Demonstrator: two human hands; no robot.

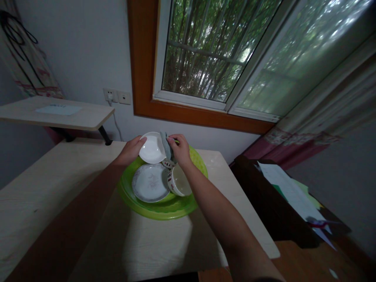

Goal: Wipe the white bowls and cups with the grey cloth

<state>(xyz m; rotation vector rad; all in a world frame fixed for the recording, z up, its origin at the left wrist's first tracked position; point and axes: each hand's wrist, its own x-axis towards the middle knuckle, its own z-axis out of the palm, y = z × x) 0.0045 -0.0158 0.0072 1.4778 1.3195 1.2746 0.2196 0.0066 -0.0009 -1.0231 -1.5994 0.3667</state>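
Observation:
My left hand (131,149) grips the left rim of a small white dish (152,147), thumb on top, tilted above a green basin (164,214). My right hand (179,149) is closed on a grey-green cloth (167,145), which touches or hangs close beside the dish's right edge. Below the dish, a white plate with a faint grey pattern (150,183) lies in the basin. To its right a bowl with red marks outside (180,181) rests on its side, partly behind my right forearm. Another patterned piece shows just behind it, mostly hidden.
The basin stands on a pale wooden table (96,164). A raised shelf (58,117) with a sheet of paper is at the left back. Wall sockets (116,96) and a window (217,58) are behind. At right, papers (293,192) lie on a dark cabinet (261,199).

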